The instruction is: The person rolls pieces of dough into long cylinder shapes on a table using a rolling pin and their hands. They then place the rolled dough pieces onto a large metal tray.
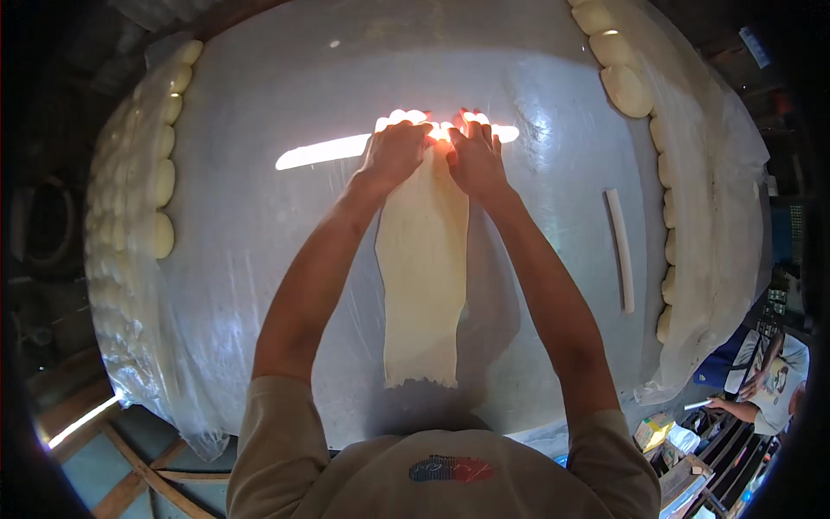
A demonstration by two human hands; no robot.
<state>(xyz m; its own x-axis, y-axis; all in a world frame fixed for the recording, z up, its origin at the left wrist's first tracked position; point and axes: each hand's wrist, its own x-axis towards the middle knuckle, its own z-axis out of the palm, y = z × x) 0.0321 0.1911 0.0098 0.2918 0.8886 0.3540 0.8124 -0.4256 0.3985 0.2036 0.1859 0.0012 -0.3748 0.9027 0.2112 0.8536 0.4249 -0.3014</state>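
Observation:
A long flat strip of pale dough lies on the shiny table, running from near my body toward the far side. My left hand and my right hand rest side by side, palms down, on the strip's far end. Their fingers are spread and pressed onto the dough. The fingertips are washed out by a bright reflection on the table, so the dough's far edge is hidden.
Rows of dough balls under clear plastic line the left edge and right edge. A thin white rolling stick lies right of my right arm. Another person sits at lower right beside crates.

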